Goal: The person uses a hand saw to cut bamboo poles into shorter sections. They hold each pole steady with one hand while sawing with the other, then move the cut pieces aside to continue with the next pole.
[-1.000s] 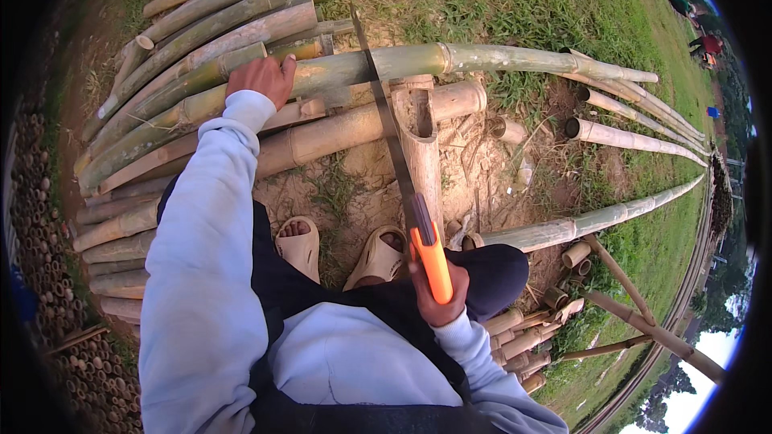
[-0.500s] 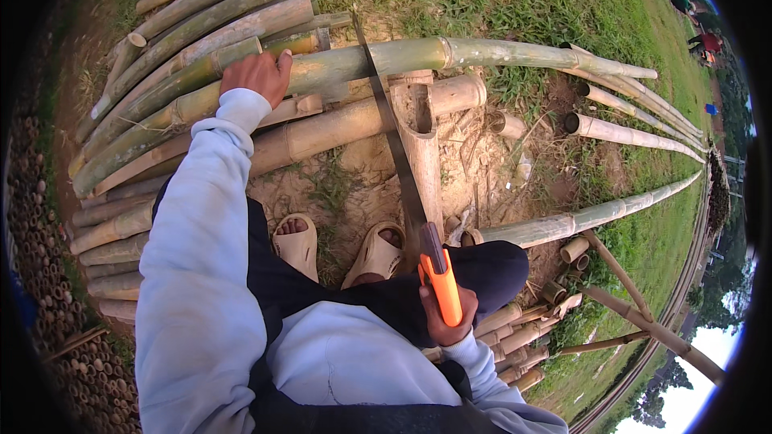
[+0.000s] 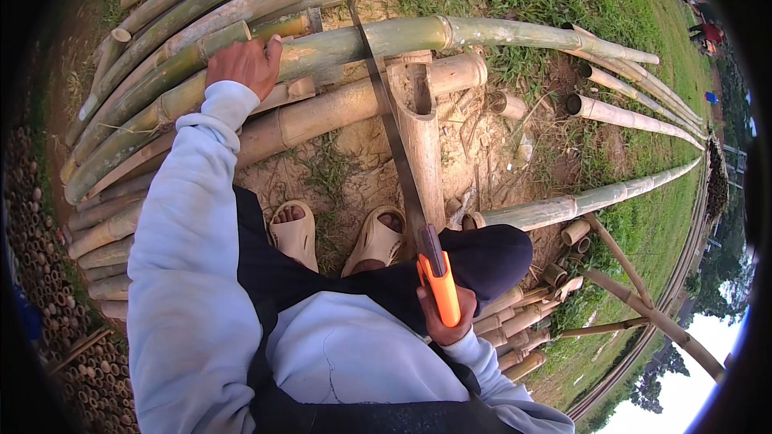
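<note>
Sliding back toward the wearer since a second ago, the orange-handled saw [image 3: 400,153] is now showing less blade beyond the green bamboo pole [image 3: 402,34], which it is crossing. The right hand [image 3: 444,320] is wrapping its fingers around the handle, on the near side of the green pole. The left hand [image 3: 244,70] is lying on that pole, left of the blade; its fingers are bending over, partly hidden, so their closing cannot be told.

One thick tan log [image 3: 322,120] is running just nearer than the green pole, and one hollow-topped bamboo post [image 3: 422,165] is standing in the way close beside the blade. Nearer still, two beige sandals [image 3: 293,237] are resting on the dirt. Left of and beyond the green pole, at least five stacked poles [image 3: 249,6] are lying. Toward its right end, at least three tan poles [image 3: 627,119] are stretching away; one separate pole [image 3: 563,207] is lying nearer.
</note>
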Motion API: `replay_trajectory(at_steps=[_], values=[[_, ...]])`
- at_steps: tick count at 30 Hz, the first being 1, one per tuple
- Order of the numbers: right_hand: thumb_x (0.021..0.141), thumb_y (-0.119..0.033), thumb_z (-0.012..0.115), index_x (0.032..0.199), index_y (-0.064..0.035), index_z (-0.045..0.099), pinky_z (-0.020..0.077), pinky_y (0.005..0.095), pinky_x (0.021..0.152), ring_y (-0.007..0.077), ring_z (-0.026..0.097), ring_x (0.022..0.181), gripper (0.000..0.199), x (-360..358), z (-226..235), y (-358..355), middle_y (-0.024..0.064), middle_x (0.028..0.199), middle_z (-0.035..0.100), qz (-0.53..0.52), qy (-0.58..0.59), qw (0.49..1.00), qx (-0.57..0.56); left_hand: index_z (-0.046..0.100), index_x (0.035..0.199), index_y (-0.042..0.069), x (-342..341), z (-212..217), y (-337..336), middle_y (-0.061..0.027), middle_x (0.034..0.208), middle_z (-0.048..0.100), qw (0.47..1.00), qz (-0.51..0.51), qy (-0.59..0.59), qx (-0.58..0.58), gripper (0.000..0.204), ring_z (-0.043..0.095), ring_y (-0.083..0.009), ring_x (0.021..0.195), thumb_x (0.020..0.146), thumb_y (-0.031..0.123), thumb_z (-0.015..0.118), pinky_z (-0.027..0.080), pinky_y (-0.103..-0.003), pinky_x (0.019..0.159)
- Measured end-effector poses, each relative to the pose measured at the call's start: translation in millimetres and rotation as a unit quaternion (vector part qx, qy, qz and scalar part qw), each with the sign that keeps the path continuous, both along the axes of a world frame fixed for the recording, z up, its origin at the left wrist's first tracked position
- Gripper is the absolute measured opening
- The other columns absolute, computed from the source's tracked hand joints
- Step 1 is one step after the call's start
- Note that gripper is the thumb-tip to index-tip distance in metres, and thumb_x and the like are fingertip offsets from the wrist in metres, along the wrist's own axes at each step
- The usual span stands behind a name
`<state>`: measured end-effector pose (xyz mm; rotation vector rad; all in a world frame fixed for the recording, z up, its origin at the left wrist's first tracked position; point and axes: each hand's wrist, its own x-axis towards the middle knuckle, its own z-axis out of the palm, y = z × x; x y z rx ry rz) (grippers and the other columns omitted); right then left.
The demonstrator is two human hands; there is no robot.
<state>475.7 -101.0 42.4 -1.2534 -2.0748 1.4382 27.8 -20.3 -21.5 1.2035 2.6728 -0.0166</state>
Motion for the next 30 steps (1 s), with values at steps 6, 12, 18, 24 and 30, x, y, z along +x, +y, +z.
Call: replay_trajectory(at_steps=[6, 12, 18, 24, 30], values=[[0.097, -0.012, 0.069, 0.089, 0.0032, 0.064, 0.0422, 0.0281, 0.056, 0.0090, 0.050, 0.061, 0.018, -141, -56, 114, 0.0032, 0.066, 0.058, -0.045, 0.133, 0.990, 0.001, 0.074, 0.087, -0.001, 2, -3, 16, -0.0272, 0.088, 0.071, 0.999, -0.027, 0.017, 0.042, 0.063, 0.069, -0.0459, 0.086, 0.103, 0.049, 0.037, 0.054, -0.054, 0.084], [0.093, -0.005, 0.072, 0.097, 0.0050, 0.066, 0.0460, 0.0276, 0.059, 0.0076, 0.052, 0.064, 0.012, -59, -37, 46, 0.0029, 0.068, 0.059, -0.043, 0.061, 0.995, -0.064, 0.074, 0.087, 0.000, -6, -3, -1, -0.0258, 0.087, 0.071, 0.998, -0.038, 0.016, 0.039, 0.063, 0.069, -0.0463, 0.085, 0.103, 0.049, 0.037, 0.054, -0.053, 0.085], [0.093, -0.003, 0.066, 0.116, 0.0048, 0.068, 0.0480, 0.0246, 0.061, 0.0100, 0.055, 0.061, 0.024, -10, 2, 12, 0.0055, 0.071, 0.063, -0.018, 0.016, 1.000, -0.017, 0.074, 0.086, 0.001, -1, -4, -1, -0.0261, 0.086, 0.071, 1.000, 0.000, 0.011, 0.019, 0.063, 0.069, -0.0458, 0.085, 0.103, 0.049, 0.037, 0.055, -0.054, 0.084], [0.097, -0.012, 0.070, 0.097, 0.0054, 0.065, 0.0447, 0.0261, 0.060, 0.0077, 0.051, 0.065, 0.018, -131, -59, 108, 0.0016, 0.070, 0.059, -0.044, 0.130, 0.990, -0.041, 0.074, 0.086, 0.000, 1, -6, 10, -0.0282, 0.086, 0.071, 0.999, -0.030, 0.008, 0.041, 0.064, 0.069, -0.0466, 0.084, 0.103, 0.049, 0.037, 0.055, -0.054, 0.084], [0.093, -0.002, 0.069, 0.112, 0.0057, 0.066, 0.0499, 0.0251, 0.069, 0.0107, 0.060, 0.071, 0.021, -28, -6, 21, 0.0049, 0.082, 0.067, -0.025, 0.048, 0.994, -0.092, 0.075, 0.087, 0.001, 0, -10, -10, -0.0279, 0.086, 0.071, 0.999, -0.022, 0.022, 0.028, 0.064, 0.070, -0.0462, 0.083, 0.102, 0.050, 0.037, 0.055, -0.054, 0.084]])
